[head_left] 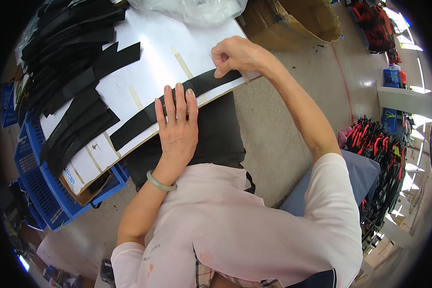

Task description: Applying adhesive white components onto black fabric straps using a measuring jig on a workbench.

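A long black fabric strip (131, 129) lies along the near edge of a white board (151, 36) on the worktable. My left hand (178, 122) rests flat across the middle of this strip, fingers straight and pointing away from me. Over the strip's right end is my right hand (234, 55), its fingers curled in and the thumb low beside the fabric. Whether anything is pinched in those fingers is hidden. Pale tape marks (181, 62) run across the board beside the strip.
Stacks of black fabric strips (74, 43) cover the board's left side. Clear plastic (192, 9) lies at the far edge, near a cardboard box (297, 24). Blue crates (57, 201) stand at lower left. Black and red goods (377, 153) hang or lie piled at right.
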`<state>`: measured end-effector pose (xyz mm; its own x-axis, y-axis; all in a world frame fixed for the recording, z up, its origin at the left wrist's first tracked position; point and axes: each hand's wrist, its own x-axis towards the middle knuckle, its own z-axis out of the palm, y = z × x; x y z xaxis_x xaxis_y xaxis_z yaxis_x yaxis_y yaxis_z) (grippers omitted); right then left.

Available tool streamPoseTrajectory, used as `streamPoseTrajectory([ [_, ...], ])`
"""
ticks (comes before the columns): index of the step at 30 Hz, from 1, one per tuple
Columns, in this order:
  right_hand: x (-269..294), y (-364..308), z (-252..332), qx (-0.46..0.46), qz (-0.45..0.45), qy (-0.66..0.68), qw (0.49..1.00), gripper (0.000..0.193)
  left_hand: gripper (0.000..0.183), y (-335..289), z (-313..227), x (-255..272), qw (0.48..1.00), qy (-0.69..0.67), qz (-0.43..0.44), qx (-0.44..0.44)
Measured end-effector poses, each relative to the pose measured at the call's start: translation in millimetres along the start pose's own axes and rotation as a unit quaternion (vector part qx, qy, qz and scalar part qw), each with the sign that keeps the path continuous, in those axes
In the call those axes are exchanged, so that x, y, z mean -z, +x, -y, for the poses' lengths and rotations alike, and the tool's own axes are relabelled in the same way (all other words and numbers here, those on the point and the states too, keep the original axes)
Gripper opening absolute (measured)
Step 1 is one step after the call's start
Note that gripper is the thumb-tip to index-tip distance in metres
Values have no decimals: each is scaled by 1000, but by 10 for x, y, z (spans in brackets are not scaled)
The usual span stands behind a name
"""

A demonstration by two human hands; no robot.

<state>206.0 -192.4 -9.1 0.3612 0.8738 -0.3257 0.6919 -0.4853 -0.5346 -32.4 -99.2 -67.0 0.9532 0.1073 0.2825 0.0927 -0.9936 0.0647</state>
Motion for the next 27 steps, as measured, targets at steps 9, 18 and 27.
streamPoseTrajectory([
  [9,-23,19,-58,16,8,39,999,26,65,-50,10,-39,1000,-17,-23,6],
  [18,-14,0,-122,26,13,50,998,25,64,-57,-15,-90,999,-9,-29,11],
  [27,28,124,-57,29,18,99,995,23,54,-38,54,-55,999,-5,-31,25],
])
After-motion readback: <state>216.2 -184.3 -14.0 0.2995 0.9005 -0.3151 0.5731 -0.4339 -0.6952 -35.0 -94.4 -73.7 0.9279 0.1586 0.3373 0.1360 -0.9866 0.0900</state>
